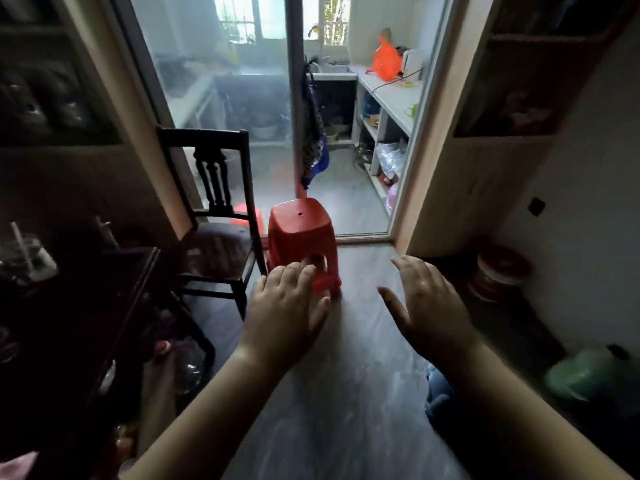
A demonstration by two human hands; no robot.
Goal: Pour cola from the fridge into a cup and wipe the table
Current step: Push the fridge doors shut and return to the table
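**Empty hands, no cola in sight yet**

Both hands hang out in front of the person, palms down and fingers loosely spread, holding nothing. The left hand (289, 299) floats at the centre of the frame, in front of a red plastic stool (300, 237); whether it touches the stool I cannot tell, though it looks to be nearer the camera than that. The right hand (427, 303) is well apart from it, over bare grey floor (346, 393).

The task's things are not visible. No fridge, no cola and no cup can be picked out anywhere. A dark table (86, 306) runs down the left edge, its top crowded with shapes too dim to name. A dark wooden chair (214, 209) stands just beside the stool.

Going by the task alone, a cola bottle from a fridge would likely be cold, perhaps wet and slippery, and heavy if full; a grip round the body, with the other hand steadying the base, seems wise. A can would be lighter and stiffer. Which it is, I cannot say.

Through the glass sliding door (221, 98) at upper centre lies a bright kitchen, hazy behind the pane. An orange bag (386, 60) sits on its counter (394, 95). The shelves at upper left and upper right are lost in shadow.
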